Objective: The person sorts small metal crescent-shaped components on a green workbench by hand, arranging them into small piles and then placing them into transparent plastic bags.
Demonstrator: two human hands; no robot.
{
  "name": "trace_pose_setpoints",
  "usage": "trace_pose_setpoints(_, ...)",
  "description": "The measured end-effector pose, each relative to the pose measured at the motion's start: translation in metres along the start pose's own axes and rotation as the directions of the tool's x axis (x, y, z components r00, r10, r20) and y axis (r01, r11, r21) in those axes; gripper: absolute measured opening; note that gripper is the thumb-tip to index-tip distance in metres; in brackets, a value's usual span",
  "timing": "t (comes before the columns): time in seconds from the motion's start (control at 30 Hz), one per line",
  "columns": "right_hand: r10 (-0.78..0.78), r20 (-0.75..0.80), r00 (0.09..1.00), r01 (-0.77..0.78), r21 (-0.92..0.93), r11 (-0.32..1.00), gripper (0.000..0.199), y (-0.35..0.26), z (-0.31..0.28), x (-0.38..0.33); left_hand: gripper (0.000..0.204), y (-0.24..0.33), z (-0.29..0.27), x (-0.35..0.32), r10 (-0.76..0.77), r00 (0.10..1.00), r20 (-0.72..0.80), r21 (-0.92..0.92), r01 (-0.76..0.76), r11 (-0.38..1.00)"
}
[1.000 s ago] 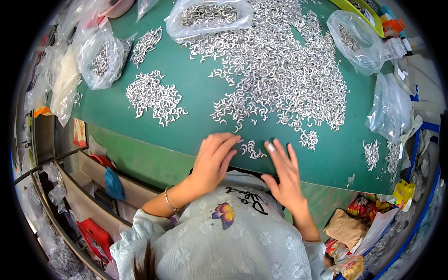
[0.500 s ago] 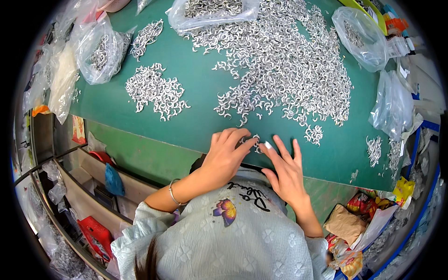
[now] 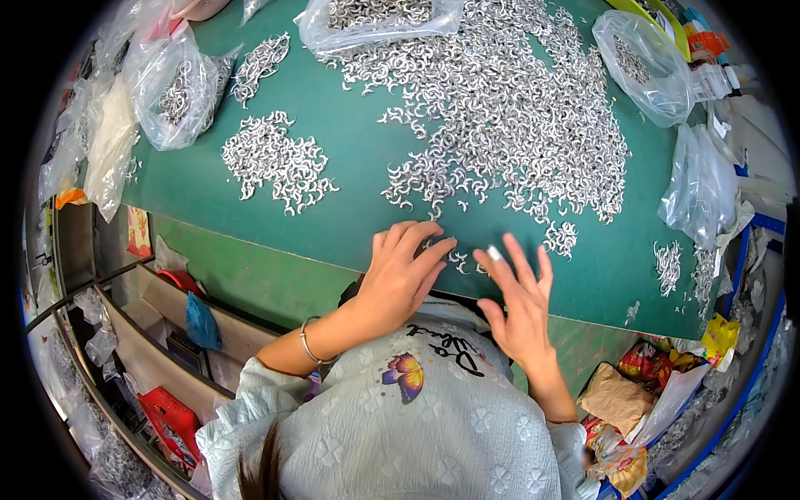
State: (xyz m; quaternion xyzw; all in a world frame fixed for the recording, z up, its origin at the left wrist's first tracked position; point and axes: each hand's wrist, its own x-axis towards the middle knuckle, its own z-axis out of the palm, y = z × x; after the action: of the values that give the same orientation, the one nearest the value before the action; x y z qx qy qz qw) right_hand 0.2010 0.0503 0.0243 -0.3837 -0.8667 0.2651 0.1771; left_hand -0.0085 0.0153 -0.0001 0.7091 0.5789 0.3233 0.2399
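Several small silvery crescent-shaped metal pieces [image 3: 457,262] lie near the front edge of the green table [image 3: 350,179], between my two hands. My left hand [image 3: 400,271] rests over them from the left, its fingers bent and apart, with a piece partly showing by the fingertips. On the other side my right hand [image 3: 521,304] has its fingers spread, and its index fingertip is close to a piece. A big spread of the same crescents [image 3: 533,125] covers the table beyond my hands. A small cluster [image 3: 560,239] sits just beyond my right fingers.
A separate pile of crescents [image 3: 275,162] lies to the left. Clear plastic bags with metal pieces stand at the far left [image 3: 177,104] and far right [image 3: 642,71]. A plastic-lined tray [image 3: 379,37] is at the back. An open drawer [image 3: 171,321] is lower left.
My right hand has moved to the right, away from my left hand, and its fingers are spread. The pieces between the hands show more. My left hand has shifted slightly.
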Motion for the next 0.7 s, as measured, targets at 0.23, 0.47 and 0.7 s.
trace_pose_setpoints(0.23, 0.042, 0.044, 0.998, -0.038, -0.088, 0.995, 0.06, 0.003, -0.004, 0.004, 0.036, 0.002, 0.001, 0.002, 0.026, 1.0, -0.008, 0.03, -0.025, 0.999)
trace_pose_setpoints(0.47, 0.157, -0.102, 0.982, -0.169, -0.115, 0.979, 0.05, 0.017, -0.008, -0.025, 0.042, 0.011, 0.014, 0.004, 0.053, 0.998, 0.035, -0.074, -0.051, 0.996)
trace_pose_setpoints(0.7, 0.248, -0.28, 0.928, -0.31, -0.208, 0.927, 0.049, 0.035, -0.015, -0.066, 0.044, 0.023, 0.032, 0.014, 0.076, 0.994, 0.082, -0.126, -0.065, 0.99)
